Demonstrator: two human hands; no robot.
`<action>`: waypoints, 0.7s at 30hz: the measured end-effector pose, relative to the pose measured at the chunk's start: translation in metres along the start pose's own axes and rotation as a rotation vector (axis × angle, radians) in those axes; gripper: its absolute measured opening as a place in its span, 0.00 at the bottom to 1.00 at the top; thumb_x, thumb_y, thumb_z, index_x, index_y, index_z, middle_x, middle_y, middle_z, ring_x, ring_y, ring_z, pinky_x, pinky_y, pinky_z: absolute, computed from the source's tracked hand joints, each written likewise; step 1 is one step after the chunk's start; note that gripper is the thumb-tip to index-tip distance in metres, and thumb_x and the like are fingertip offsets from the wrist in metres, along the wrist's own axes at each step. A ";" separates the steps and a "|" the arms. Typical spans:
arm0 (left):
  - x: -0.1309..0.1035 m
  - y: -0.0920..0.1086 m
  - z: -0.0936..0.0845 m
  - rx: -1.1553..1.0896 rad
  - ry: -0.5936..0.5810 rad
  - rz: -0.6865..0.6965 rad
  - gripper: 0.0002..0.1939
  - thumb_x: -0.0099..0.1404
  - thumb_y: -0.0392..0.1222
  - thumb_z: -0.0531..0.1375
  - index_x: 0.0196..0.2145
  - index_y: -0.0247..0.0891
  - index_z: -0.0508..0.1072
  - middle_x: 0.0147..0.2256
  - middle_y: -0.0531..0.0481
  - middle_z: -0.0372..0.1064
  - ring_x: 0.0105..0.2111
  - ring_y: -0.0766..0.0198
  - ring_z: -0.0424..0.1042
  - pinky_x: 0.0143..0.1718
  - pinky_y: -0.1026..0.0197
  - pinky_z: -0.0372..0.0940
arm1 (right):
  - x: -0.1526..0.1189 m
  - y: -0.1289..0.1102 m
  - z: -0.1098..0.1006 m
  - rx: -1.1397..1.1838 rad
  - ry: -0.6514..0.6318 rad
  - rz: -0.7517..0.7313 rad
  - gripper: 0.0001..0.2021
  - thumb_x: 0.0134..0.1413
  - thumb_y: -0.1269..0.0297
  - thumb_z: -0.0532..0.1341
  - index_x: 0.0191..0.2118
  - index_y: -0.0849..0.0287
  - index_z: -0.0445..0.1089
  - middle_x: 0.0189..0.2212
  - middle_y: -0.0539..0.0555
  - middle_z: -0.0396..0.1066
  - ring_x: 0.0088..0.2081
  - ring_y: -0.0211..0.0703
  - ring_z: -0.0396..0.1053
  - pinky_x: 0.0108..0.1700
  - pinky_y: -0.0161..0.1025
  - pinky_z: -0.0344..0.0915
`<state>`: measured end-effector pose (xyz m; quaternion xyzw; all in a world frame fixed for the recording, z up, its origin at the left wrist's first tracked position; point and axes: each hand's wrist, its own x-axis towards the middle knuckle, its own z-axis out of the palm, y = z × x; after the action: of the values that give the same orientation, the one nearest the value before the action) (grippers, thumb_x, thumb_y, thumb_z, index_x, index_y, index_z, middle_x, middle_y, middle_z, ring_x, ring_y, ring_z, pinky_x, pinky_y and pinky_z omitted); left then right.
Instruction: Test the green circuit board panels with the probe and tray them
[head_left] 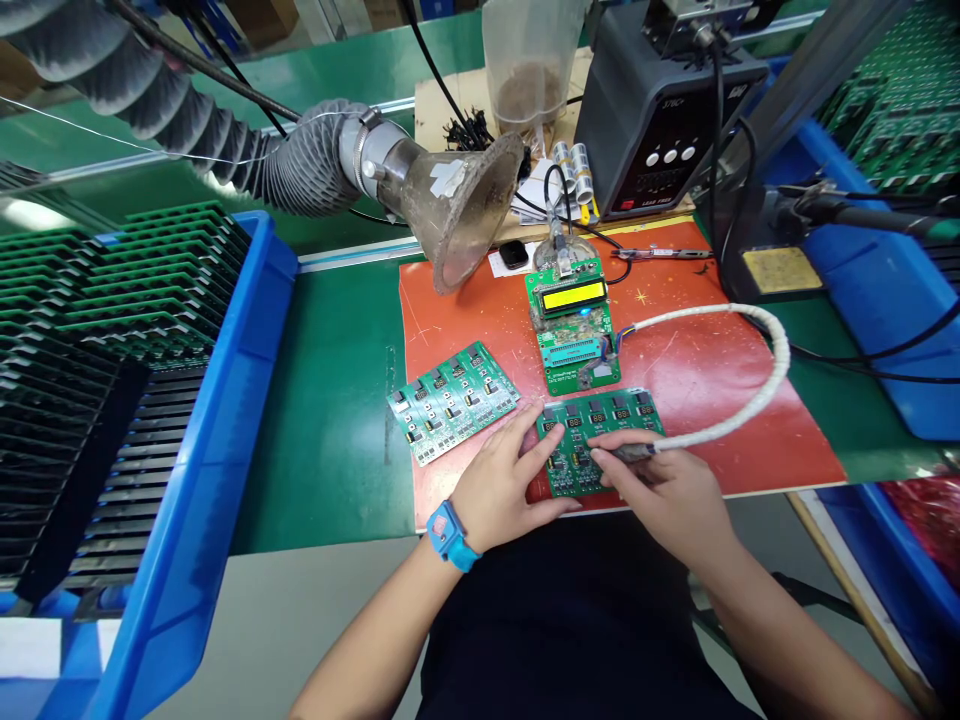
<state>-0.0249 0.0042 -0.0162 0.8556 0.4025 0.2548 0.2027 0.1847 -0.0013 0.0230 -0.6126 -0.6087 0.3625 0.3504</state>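
My left hand (pixel 502 475) lies with fingers spread at the left edge of a green circuit board (pixel 568 480), its index finger resting on the board and its thumb along the near edge. My right hand (pixel 671 490) pinches a dark handheld probe (pixel 634 452), whose tip is over the middle of that board; exact contact is hidden by the fingers. From the probe a white sleeved cable (pixel 780 350) loops back to a programmer board (pixel 574 325) with a lit yellow screen and a teal socket. A second circuit board (pixel 454 400) lies tilted to the left.
A red mat (pixel 750 420) covers part of the green bench. Blue bins (pixel 225 400) with racked boards stand left and right (pixel 862 300). A fume extractor funnel (pixel 472 210) hangs above the mat. Behind are a soldering station (pixel 660 130) and a sponge holder (pixel 780 270).
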 end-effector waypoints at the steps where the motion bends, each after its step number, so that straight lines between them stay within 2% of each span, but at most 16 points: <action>1: 0.000 0.000 0.000 -0.002 0.000 -0.001 0.44 0.61 0.57 0.65 0.67 0.41 0.50 0.66 0.30 0.48 0.66 0.40 0.53 0.59 0.36 0.62 | 0.000 0.000 0.000 0.000 0.000 -0.002 0.08 0.57 0.57 0.63 0.34 0.56 0.74 0.25 0.50 0.77 0.21 0.43 0.75 0.27 0.36 0.72; 4: 0.000 0.000 0.000 -0.006 0.002 -0.001 0.45 0.61 0.57 0.65 0.67 0.42 0.50 0.66 0.30 0.47 0.66 0.40 0.53 0.59 0.36 0.62 | 0.001 0.000 0.000 -0.002 0.004 -0.006 0.08 0.57 0.58 0.63 0.33 0.56 0.74 0.25 0.50 0.77 0.21 0.42 0.74 0.27 0.35 0.72; 11: 0.000 0.001 0.000 0.006 0.008 0.004 0.43 0.61 0.57 0.65 0.66 0.38 0.54 0.66 0.29 0.48 0.66 0.40 0.53 0.60 0.38 0.62 | 0.000 0.000 0.000 0.010 0.004 -0.001 0.08 0.58 0.58 0.62 0.34 0.56 0.74 0.25 0.51 0.77 0.21 0.42 0.74 0.26 0.35 0.71; 18: 0.000 0.000 0.000 -0.001 0.004 -0.008 0.45 0.61 0.57 0.65 0.67 0.43 0.50 0.67 0.31 0.47 0.66 0.40 0.53 0.60 0.37 0.62 | 0.000 -0.001 0.000 0.026 0.006 0.002 0.09 0.58 0.56 0.62 0.34 0.56 0.74 0.24 0.50 0.76 0.22 0.42 0.74 0.26 0.36 0.72; 21: 0.000 0.001 0.000 -0.002 0.006 -0.008 0.44 0.61 0.57 0.65 0.67 0.42 0.51 0.66 0.30 0.48 0.66 0.40 0.54 0.59 0.37 0.62 | 0.000 -0.001 0.001 0.026 0.009 0.008 0.08 0.57 0.58 0.63 0.34 0.56 0.74 0.23 0.50 0.76 0.21 0.42 0.74 0.26 0.35 0.71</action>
<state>-0.0246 0.0039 -0.0158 0.8530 0.4063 0.2567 0.2034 0.1835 -0.0014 0.0237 -0.6119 -0.6000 0.3692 0.3596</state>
